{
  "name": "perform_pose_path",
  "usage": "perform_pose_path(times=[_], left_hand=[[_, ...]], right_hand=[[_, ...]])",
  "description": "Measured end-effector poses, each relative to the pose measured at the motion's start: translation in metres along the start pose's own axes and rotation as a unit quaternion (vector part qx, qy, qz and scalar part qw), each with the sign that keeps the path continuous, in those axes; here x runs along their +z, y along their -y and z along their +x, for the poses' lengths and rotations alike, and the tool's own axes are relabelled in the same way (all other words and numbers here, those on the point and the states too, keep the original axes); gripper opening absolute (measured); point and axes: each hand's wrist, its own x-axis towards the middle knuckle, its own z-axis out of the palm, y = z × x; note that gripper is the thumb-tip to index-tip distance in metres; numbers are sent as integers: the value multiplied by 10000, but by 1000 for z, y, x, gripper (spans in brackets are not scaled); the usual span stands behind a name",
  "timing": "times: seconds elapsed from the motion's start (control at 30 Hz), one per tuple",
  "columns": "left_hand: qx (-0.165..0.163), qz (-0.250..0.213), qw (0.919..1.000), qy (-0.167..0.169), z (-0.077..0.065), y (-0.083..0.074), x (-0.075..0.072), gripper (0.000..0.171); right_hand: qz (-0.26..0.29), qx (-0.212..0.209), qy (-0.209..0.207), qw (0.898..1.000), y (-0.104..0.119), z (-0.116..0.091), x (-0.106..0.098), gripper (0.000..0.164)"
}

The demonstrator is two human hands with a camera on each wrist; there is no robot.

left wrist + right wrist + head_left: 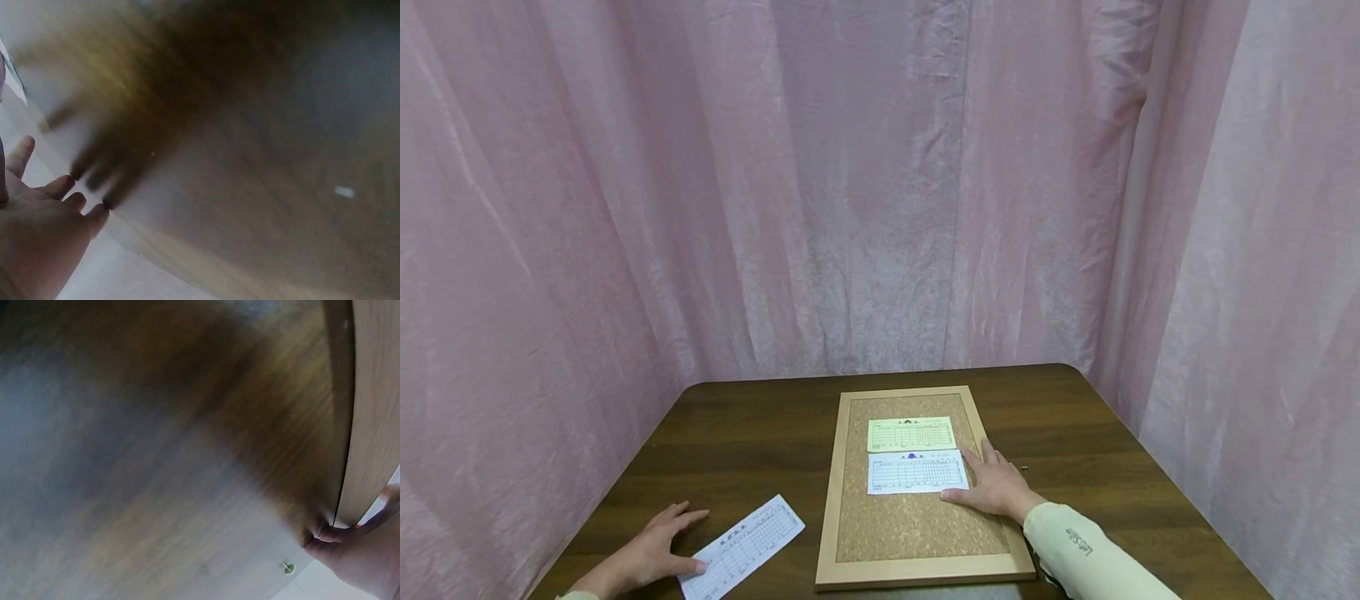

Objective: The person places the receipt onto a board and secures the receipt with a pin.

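I log one loose white slip (745, 547), presumably light, creasable, best pinched edgewise; left hand (651, 548), fingers spread, thumb apparently touching it; right hand (995, 486), fingers splayed on corkboard (917, 529).

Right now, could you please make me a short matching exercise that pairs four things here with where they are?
Things:
1. green slip
2. purple-marked slip
3. left hand
4. tack

Places:
A. on the table, right of the corkboard
B. on the corkboard, nearer the person
C. touching the loose slip
D. on the corkboard, farther from the person

Pairs: 1-D, 2-B, 3-C, 4-A
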Motion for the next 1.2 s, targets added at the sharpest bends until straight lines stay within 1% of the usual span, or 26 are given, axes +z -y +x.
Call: perform_pose_path(times=[0.1, 0.2, 0.27, 0.33, 0.5, 0.6, 0.7, 0.8, 0.93, 1.1, 1.2], left_hand=[[17, 357, 9988, -326, 0, 1, 0, 86], [2, 681, 9955, -652, 0, 3, -1, 81], [0, 760, 9944, -733, -1, 3, -2, 79], [-7, 763, 9945, -717, -2, 4, -2, 78], [22, 532, 9977, -419, -5, 9, -4, 79], [108, 357, 9989, -268, -6, 14, -5, 75], [141, 237, 9994, -205, -6, 17, -6, 71], [112, 140, 9996, -216, -7, 18, -5, 67], [91, 147, 9993, -342, -8, 17, -4, 60], [195, 278, 9986, -417, -8, 16, -5, 51], [320, 203, 9986, -360, -9, 15, -6, 45]], right_hand=[[0, -10, -14, 10000, 0, 0, 0, 105], [-14, -20, -18, 10000, 1, 0, 0, 105], [-32, -18, -21, 10000, 1, 0, 1, 105], [-64, -17, -35, 10000, 1, 0, 1, 105], [-100, -8, -55, 9999, 0, 1, 1, 105], [-90, 3, -51, 9999, 0, 1, 1, 106], [-82, 20, -46, 10000, 0, 1, 1, 105], [-80, 43, -28, 10000, 1, 1, 0, 105], [-61, 51, -21, 10000, 0, 0, 1, 105], [-16, 25, -46, 10000, 1, -1, 0, 105], [-16, 9, -65, 10000, 1, -1, 0, 105]])
